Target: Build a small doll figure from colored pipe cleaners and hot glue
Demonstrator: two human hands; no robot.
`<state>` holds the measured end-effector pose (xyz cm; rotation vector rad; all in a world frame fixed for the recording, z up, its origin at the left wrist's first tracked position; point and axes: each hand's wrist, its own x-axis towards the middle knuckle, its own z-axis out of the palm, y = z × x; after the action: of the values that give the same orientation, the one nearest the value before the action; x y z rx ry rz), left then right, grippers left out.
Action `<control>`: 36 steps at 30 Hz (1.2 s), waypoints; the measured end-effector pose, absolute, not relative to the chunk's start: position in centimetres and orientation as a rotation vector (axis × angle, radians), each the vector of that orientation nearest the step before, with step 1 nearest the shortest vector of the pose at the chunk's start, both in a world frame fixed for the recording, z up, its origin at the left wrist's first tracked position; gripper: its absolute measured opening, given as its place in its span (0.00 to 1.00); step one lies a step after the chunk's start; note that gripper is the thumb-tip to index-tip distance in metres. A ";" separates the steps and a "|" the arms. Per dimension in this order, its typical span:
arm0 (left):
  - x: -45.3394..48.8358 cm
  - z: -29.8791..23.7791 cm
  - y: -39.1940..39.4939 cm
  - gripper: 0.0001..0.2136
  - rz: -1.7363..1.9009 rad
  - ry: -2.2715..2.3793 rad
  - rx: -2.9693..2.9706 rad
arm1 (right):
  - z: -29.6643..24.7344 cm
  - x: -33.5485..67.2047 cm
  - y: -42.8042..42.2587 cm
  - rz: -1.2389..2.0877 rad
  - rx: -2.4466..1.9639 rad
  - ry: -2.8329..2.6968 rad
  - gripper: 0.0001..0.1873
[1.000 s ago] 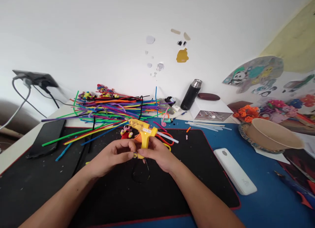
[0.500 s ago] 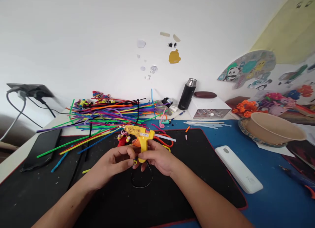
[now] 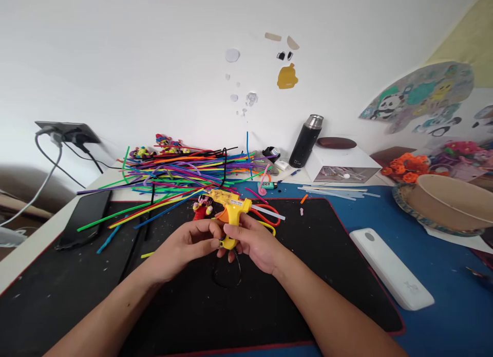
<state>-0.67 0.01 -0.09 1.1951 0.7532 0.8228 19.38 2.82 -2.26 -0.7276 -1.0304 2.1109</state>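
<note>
My right hand is wrapped round the grip of a yellow glue gun, its nozzle pointing left. A whitish glue stick sticks out of the gun's back end. From below the grip a thin black cord loops over the mat. Close against the gun's lower grip, my left hand is closed in a pinch on a small yellow piece, mostly covered by the fingertips. Just behind the nozzle lies a small red figure with a pinkish top.
Colourful pipe cleaners are heaped along the wall. A phone lies left on the black mat. To the right are a white power bank, loose glue sticks, a bowl, a white box and a leaning black flask.
The camera view has turned slightly, shifting the scene to the right. The small yellow piece in my left hand is now closer to the glue gun's lower grip.
</note>
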 end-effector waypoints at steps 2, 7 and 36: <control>-0.6 -0.1 0.1 0.10 0.835 0.749 1.197 | -2.3 19.3 2.8 2.088 -0.749 -1.025 0.28; -0.3 0.4 0.0 0.12 0.821 0.790 1.220 | -2.5 19.1 2.7 2.046 -0.849 -0.956 0.31; -1.5 1.6 -0.5 0.11 0.962 0.888 1.163 | -1.1 19.9 3.0 2.014 -0.760 -0.981 0.22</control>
<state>-1.48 -0.47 1.65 1.1626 0.8885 0.9623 19.88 3.01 -1.14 -0.7602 -0.9807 2.0137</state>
